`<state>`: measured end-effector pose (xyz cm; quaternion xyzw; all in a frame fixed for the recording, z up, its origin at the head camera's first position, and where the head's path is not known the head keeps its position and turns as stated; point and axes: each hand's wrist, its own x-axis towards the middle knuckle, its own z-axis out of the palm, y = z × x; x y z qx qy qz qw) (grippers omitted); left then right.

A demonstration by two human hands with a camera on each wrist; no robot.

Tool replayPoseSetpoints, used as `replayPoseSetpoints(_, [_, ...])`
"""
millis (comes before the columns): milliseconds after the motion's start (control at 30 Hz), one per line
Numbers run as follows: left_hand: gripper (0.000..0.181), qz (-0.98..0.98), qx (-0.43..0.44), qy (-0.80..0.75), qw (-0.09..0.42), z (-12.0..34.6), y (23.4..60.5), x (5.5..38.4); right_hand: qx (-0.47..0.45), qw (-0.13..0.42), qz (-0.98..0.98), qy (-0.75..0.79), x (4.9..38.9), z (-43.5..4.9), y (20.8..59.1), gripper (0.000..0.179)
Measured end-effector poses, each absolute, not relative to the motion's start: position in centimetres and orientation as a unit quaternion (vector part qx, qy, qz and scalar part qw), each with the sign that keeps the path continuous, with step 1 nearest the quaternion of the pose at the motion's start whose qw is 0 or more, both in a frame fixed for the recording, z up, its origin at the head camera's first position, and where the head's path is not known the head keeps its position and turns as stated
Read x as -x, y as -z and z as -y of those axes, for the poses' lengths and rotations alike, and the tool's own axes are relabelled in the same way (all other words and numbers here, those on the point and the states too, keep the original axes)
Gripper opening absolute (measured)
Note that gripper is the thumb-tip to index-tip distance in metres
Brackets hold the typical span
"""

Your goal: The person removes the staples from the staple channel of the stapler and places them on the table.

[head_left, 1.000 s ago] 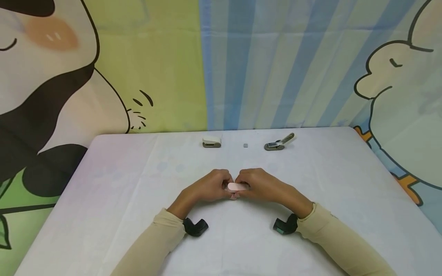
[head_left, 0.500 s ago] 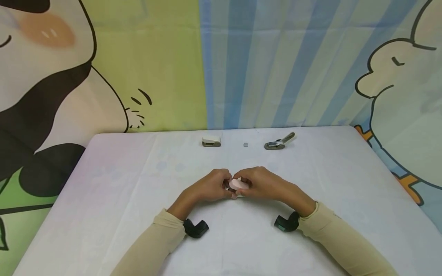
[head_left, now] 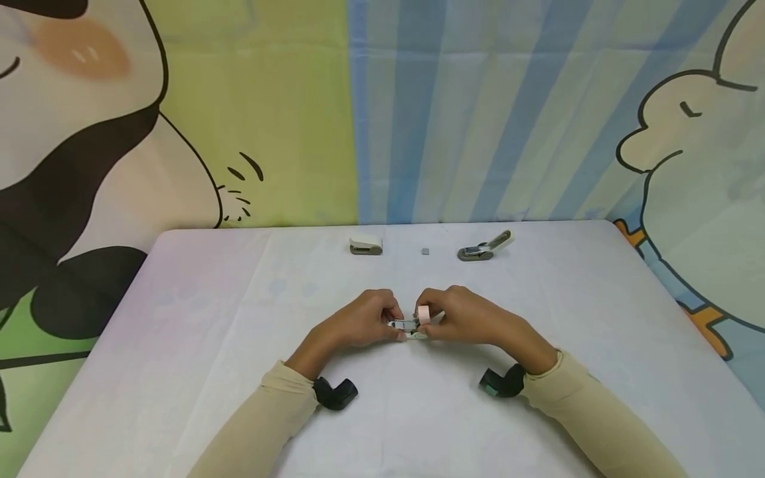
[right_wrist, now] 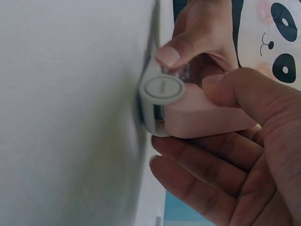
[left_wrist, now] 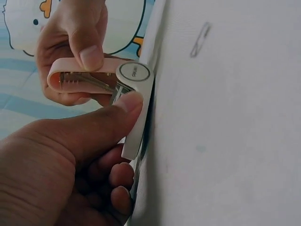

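Note:
Both hands hold a small pink-and-white stapler [head_left: 424, 315] that is folded open over the middle of the table. My left hand [head_left: 362, 321] grips its white base [left_wrist: 136, 136], thumb by the metal staple rail. My right hand [head_left: 466, 315] pinches the pink top cover [right_wrist: 202, 115] between thumb and fingers. That cover is swung back from the rail, and a spring shows inside it in the left wrist view. Close beneath the stapler lies the white tablecloth. The palms hide parts of the base and cover.
Along the table's back stand a white-and-grey stapler [head_left: 366, 246], a small grey block [head_left: 425, 251] that looks like staples, and an opened grey stapler [head_left: 484, 246] with its top arm raised. A cartoon-printed curtain [head_left: 454, 113] hangs behind the white-covered table [head_left: 179, 372].
The pink cover has swung up and back to the right with my right hand, exposing the metal rail. My left hand stays nearly in place on the base.

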<state>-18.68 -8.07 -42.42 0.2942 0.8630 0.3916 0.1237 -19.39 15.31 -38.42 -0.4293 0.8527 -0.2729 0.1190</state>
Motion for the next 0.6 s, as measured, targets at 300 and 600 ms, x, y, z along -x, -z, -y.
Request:
replayPoseSetpoints(300, [0.015,-0.866,-0.288,-0.393,0.109,8.6,41.7,19.2,0.42,0.102,-0.858,0.279,19.8,-15.5,38.2,0.02])
replayPoseSetpoints(600, [0.014,-0.857,-0.297,-0.406,0.11,8.6,42.3,19.2,0.393,0.147,-0.874,0.244,20.0,-16.3,38.0,0.017])
